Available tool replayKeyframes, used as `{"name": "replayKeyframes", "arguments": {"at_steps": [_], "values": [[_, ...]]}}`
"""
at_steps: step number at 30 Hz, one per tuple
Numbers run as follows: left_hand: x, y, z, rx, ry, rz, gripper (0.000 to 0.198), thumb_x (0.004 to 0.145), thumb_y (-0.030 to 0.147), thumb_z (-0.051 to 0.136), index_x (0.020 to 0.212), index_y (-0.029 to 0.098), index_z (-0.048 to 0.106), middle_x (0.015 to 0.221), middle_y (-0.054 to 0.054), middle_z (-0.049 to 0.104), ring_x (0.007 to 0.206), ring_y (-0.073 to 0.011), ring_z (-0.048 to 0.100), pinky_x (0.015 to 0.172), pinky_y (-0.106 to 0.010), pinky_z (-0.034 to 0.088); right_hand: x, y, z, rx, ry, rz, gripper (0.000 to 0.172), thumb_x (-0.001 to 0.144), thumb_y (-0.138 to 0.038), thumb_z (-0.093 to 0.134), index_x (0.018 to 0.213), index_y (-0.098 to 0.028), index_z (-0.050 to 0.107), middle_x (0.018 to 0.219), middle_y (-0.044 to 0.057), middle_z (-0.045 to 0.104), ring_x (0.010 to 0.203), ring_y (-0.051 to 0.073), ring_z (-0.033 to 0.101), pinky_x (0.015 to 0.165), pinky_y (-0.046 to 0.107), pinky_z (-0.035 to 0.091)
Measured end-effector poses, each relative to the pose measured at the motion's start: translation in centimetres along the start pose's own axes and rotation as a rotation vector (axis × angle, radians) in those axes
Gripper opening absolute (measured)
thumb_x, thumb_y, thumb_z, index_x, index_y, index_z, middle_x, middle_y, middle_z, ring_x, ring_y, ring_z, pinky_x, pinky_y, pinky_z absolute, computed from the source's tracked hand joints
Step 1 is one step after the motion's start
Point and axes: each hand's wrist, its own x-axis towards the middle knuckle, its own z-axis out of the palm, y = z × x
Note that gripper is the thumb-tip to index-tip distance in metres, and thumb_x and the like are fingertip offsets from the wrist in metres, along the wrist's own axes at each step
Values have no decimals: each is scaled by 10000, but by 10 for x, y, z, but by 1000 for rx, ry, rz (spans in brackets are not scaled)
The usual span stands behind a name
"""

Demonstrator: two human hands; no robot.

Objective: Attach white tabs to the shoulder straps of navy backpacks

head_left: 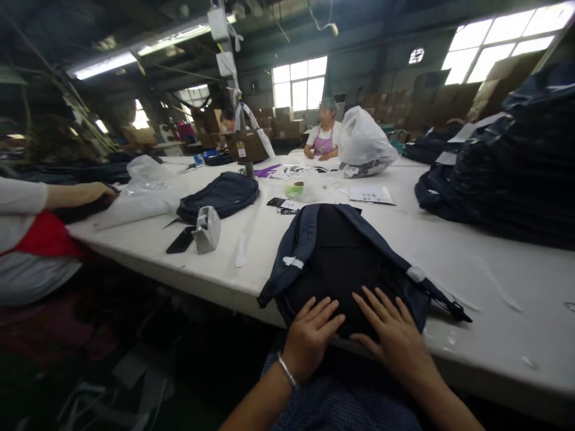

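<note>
A dark navy backpack (336, 269) lies strap side up on the white table (507, 335), at its near edge. My left hand (312, 332) rests on the lower left of its back panel, fingers stretched out. On the lower right of the same panel, my right hand (393, 332) lies flat with its fingers spread. Neither hand grips anything. White pieces wrap both shoulder straps, and one strap end hangs out to the right. Just beyond the backpack are black and white tags (287, 205).
Left of the backpack are a tape dispenser (207, 230), a phone (180, 239) and another navy bag (220, 194). A tall stack of bagged backpacks (507, 173) stands at right. A white plastic bag (366, 140) sits farther back. Co-workers are at left and across the table.
</note>
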Motion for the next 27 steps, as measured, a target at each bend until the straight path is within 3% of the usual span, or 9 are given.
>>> {"name": "replayKeyframes", "arguments": {"at_steps": [3, 5, 8, 10, 13, 16, 19, 24, 27], "values": [[9, 0, -14, -261, 119, -168, 279, 905, 182, 503, 1119, 263, 662, 1169, -35, 677, 1122, -187, 606, 1060, -400, 413, 24, 6, 1, 42, -5, -62, 731, 778, -548, 626, 1414, -264, 401, 1418, 114, 454, 1286, 385, 414, 1003, 622, 344], [-2, 0, -21, -350, 319, -358, 264, 906, 195, 495, 1076, 261, 685, 1107, -41, 700, 1049, -187, 641, 990, -354, 477, 41, 2, 1, 108, -36, -154, 757, 763, -542, 650, 1420, -268, 391, 1414, 112, 459, 1286, 357, 428, 1020, 574, 375], [-30, -9, -24, -350, 576, -643, 247, 901, 237, 506, 1068, 252, 688, 1150, -54, 674, 1093, -211, 613, 979, -350, 481, 64, -10, 4, 182, -83, -244, 757, 763, -523, 663, 1416, -244, 402, 1412, 118, 461, 1288, 316, 441, 1004, 460, 451], [-45, -20, -23, -375, 622, -787, 274, 890, 280, 528, 1126, 238, 661, 1221, -66, 636, 1153, -225, 575, 1008, -370, 458, 74, -17, 11, 168, -76, -273, 677, 787, -478, 649, 1372, -187, 469, 1350, 156, 522, 1235, 328, 499, 958, 449, 490], [-51, -34, -24, -515, 600, -928, 393, 853, 340, 580, 1212, 185, 611, 1283, -104, 597, 1191, -246, 550, 1012, -384, 458, 81, -19, 24, 136, -6, -335, 438, 850, -311, 554, 1239, -114, 589, 1216, 191, 619, 1104, 320, 607, 886, 432, 532], [-43, -38, -27, -651, 574, -983, 467, 833, 381, 605, 1235, 144, 593, 1277, -131, 600, 1185, -257, 557, 1013, -395, 457, 83, -11, 26, 193, 82, -281, 357, 902, -257, 422, 1152, -98, 621, 979, 156, 721, 811, 247, 714, 698, 325, 575], [-30, -36, -27, -782, 561, -967, 542, 795, 393, 658, 1265, 140, 568, 1280, -141, 597, 1177, -278, 563, 1017, -420, 450, 83, -1, 17, 314, 112, -96, 399, 947, -350, 352, 1130, -100, 604, 705, 83, 721, 500, 199, 666, 491, 271, 510], [-4, -29, -25, -988, 652, -908, 781, 691, 326, 776, 1379, 163, 441, 1374, -139, 514, 1259, -292, 487, 1089, -428, 364, 82, 6, -2, 478, 98, 74, 422, 949, -441, 324, 1059, -150, 609, 656, 56, 691, 513, 216, 659, 485, 274, 470], [12, -24, -28, -1031, 678, -909, 798, 692, 291, 778, 1394, 194, 412, 1387, -117, 505, 1262, -270, 486, 1096, -410, 352, 80, 7, -4, 534, 103, 112, 419, 943, -459, 332, 1040, -163, 612, 692, 62, 696, 560, 223, 670, 505, 275, 478]]}}
